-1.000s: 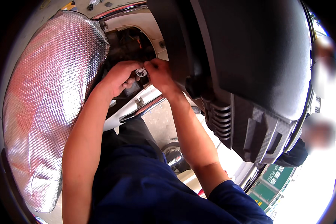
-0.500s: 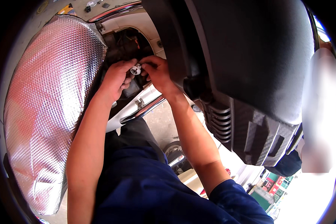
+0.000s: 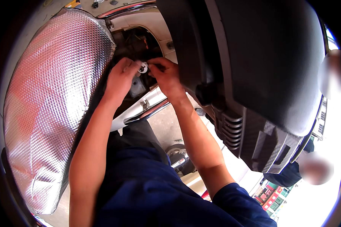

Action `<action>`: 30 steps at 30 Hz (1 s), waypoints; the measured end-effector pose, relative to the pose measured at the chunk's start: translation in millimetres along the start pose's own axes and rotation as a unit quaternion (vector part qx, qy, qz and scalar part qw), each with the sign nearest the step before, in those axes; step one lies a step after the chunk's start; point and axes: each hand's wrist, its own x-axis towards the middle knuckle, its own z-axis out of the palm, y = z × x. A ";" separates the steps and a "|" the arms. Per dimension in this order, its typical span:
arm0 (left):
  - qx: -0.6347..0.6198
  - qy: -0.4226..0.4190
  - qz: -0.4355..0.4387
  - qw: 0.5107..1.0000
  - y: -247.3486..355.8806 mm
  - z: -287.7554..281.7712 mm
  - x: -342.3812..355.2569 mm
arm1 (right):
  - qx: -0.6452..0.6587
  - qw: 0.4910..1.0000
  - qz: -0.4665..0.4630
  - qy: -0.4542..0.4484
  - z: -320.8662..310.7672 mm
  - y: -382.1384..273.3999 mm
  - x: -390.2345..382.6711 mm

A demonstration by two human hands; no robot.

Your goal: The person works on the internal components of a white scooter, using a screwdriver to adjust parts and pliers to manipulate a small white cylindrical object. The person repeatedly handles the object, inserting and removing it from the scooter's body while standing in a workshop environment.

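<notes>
Between my fingertips is a small white round plastic piece (image 3: pixel 143 68) with a dark opening in its face. My left hand (image 3: pixel 122 77) pinches its left side, with the fingers curled. At its right edge my right hand (image 3: pixel 166 75) has thumb and forefinger closed; whatever lies right at these fingertips is too small to make out. Both hands are over a dark compartment (image 3: pixel 125 44) in a pale vehicle body, where wires and an orange piece show. A grey boxy part (image 3: pixel 137 87) sits inside below the hands. My fingers hide some of the interior.
Silvery quilted foil (image 3: pixel 53 98) covers a large rounded panel at left. A big black moulded cover (image 3: pixel 269 56) with a vented side (image 3: pixel 231 130) stands close at right. Chrome trim (image 3: pixel 155 109) edges the body. A wheel (image 3: pixel 177 154) is below; people stand at far right.
The whole view has shifted, so the hands and vehicle sit slightly further right. The white piece has turned a little, and my left fingers have moved around it.
</notes>
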 end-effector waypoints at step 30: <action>0.218 0.117 0.174 0.953 9.0 10.8 -16.4 | -0.038 0.999 0.002 0.020 -0.3 -1.3 -1.3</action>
